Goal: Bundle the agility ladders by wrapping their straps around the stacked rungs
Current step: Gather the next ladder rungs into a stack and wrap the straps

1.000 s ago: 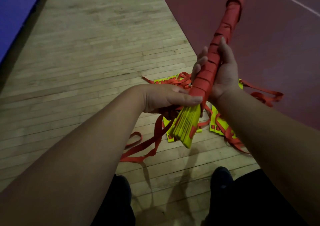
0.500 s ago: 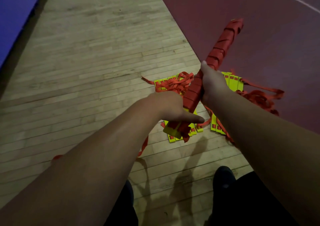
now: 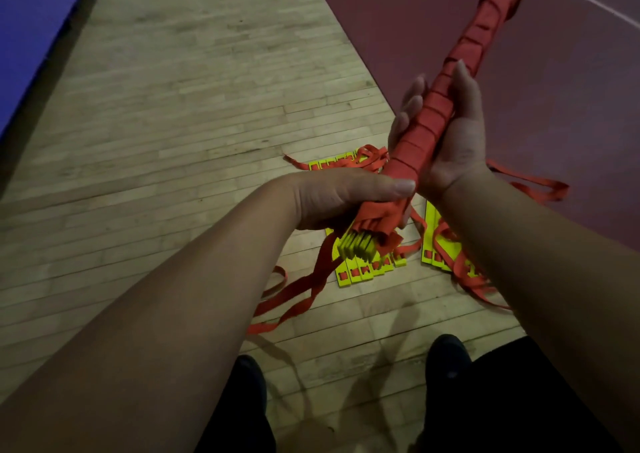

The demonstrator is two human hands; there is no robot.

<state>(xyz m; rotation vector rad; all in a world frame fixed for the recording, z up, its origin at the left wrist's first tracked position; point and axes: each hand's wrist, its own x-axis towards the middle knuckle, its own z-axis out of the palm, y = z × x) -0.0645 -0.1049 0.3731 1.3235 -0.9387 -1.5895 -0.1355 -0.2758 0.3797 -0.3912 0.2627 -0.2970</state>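
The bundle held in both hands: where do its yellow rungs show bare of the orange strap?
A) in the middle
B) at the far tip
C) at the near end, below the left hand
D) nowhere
C: bare yellow rung ends stick out just below the left hand; orange strap wraps the rest of the bundle.

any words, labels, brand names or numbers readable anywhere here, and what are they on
None: no readable text shows anywhere.
Bundle: plain orange strap, no print.
Yellow rungs on the floor: only slots with strap in them, no lettering.
White line on the red floor: a painted marking, not a word or number.
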